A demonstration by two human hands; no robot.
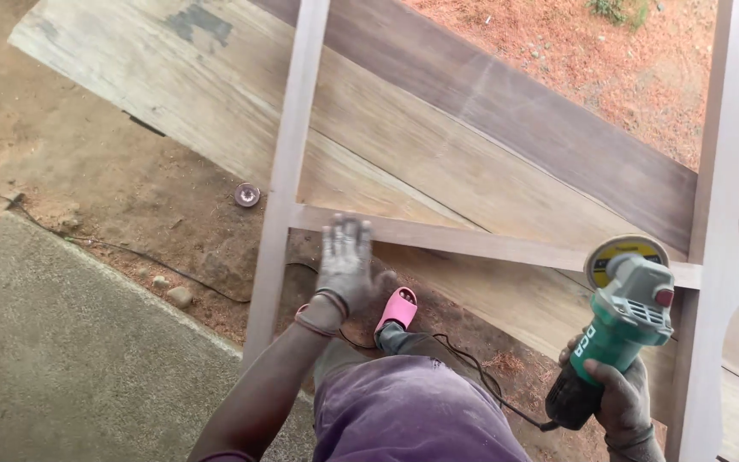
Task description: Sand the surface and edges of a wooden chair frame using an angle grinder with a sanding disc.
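Two gloved hands: left hand [345, 261] flat over the crossbar, right hand [622, 395] wrapped round the grinder. One green angle grinder [622, 321], one yellow sanding disc [619, 251] on it. One wooden frame [288, 184]: two uprights and one crossbar [489, 244] visible. Two wide planks [404, 128] lying under it. One pink sandal [397, 308]. One small round metal disc [247, 195] on dirt. One black power cord [143, 257]. One concrete slab [70, 359].

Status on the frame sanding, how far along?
Done: frame assembled, its rail looks smooth. In hand: left hand wipes the rail; right hand holds the grinder off the wood. Left: can't tell how much; the uprights' finish is unclear.
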